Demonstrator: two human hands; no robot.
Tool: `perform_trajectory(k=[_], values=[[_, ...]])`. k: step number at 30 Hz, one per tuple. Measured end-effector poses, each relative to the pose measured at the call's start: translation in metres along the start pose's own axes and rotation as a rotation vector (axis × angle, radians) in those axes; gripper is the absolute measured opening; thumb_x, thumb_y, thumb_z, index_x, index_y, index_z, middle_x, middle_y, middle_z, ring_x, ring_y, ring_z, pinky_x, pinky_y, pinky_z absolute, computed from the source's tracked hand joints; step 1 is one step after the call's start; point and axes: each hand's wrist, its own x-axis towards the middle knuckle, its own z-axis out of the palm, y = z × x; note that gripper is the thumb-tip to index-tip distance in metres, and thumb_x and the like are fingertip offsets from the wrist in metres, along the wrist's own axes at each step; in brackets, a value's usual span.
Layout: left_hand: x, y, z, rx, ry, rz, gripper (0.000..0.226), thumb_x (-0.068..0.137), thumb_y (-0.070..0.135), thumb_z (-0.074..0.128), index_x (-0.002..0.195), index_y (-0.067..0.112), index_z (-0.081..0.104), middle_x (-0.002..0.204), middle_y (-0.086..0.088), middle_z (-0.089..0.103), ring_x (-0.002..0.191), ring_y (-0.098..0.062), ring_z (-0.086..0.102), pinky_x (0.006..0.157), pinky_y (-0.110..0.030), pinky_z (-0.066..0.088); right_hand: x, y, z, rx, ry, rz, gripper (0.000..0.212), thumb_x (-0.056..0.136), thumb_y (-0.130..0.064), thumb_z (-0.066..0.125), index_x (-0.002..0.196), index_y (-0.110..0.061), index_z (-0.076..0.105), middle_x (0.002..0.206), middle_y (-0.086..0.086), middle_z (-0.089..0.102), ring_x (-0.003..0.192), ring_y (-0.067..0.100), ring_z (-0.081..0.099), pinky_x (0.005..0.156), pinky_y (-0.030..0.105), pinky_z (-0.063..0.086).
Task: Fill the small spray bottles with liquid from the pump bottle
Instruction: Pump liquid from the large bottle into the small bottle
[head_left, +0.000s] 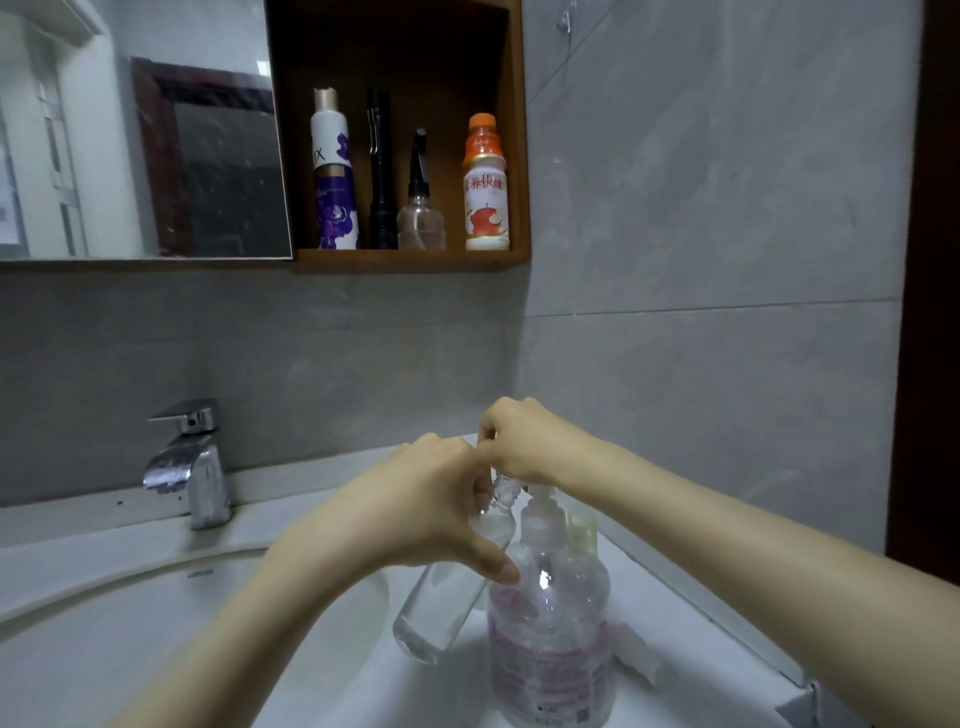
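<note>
Beside the sink (104, 582), the left hand (415, 504) gripped the small bottle (441, 608), mouth slanting up toward the pump bottle (550, 634), whose top the right hand (524, 439) clasped.

Bare left hand (415, 509), bare right hand (524, 441), forearms (727, 519) bare — slender, thumbnail (506, 573) short and plain

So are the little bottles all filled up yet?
Not yet. Done: the small bottle looks uncapped. In hand: the left hand grips it tilted, neck at the nozzle of the pump bottle; the right hand curls over the pump head. Left: pumping it full and capping it. How full it is, I cannot tell.
</note>
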Motion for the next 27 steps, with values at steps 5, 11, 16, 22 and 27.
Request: perform_trajectory(k=[5,11,16,22,27], values=[[0.001,-0.002,-0.003,-0.004,0.019,-0.001,0.056,0.062,0.051,0.08,0.087,0.004,0.059,0.096,-0.013,0.066,0.071,-0.014,0.042,0.059,-0.03,0.031,0.0,-0.001,-0.008,0.103,0.061,-0.051,0.016,0.082,-0.013,0.045,0.075,-0.012,0.058,0.087,0.016,0.063,0.084,0.037,0.062,0.078,0.042,0.054],[0.0,-0.002,-0.009,0.005,0.013,-0.009,0.049,0.062,0.052,0.08,0.083,0.013,0.057,0.09,-0.003,0.064,0.072,-0.013,0.047,0.062,-0.032,0.039,0.003,-0.005,-0.01,0.088,0.06,-0.061,0.017,0.084,-0.015,0.044,0.07,-0.016,0.053,0.092,0.016,0.061,0.086,0.036,0.061,0.079,0.042,0.054],[0.001,-0.003,-0.012,0.024,0.031,-0.007,0.056,0.061,0.054,0.079,0.092,0.011,0.062,0.094,-0.004,0.067,0.085,-0.019,0.057,0.071,-0.034,0.046,0.001,-0.006,-0.014,0.127,0.047,-0.052,0.023,0.086,-0.012,0.046,0.066,-0.015,0.055,0.081,0.012,0.063,0.07,0.029,0.061,0.059,0.028,0.05],[0.0,-0.002,-0.009,0.021,0.007,-0.001,0.047,0.061,0.053,0.079,0.082,0.016,0.058,0.079,0.002,0.062,0.071,-0.014,0.052,0.06,-0.026,0.038,0.001,-0.007,-0.009,0.042,-0.055,0.008,0.013,0.088,-0.014,0.05,0.086,-0.009,0.061,0.065,0.004,0.058,0.053,0.021,0.052,0.053,0.027,0.043],[0.003,0.001,-0.001,0.024,-0.02,0.01,0.053,0.062,0.051,0.08,0.091,0.011,0.062,0.091,-0.004,0.067,0.08,-0.017,0.056,0.068,-0.033,0.044,0.002,0.0,0.0,-0.03,-0.102,0.04,0.007,0.087,-0.016,0.053,0.089,-0.01,0.057,0.09,0.011,0.058,0.07,0.03,0.057,0.056,0.028,0.044]])
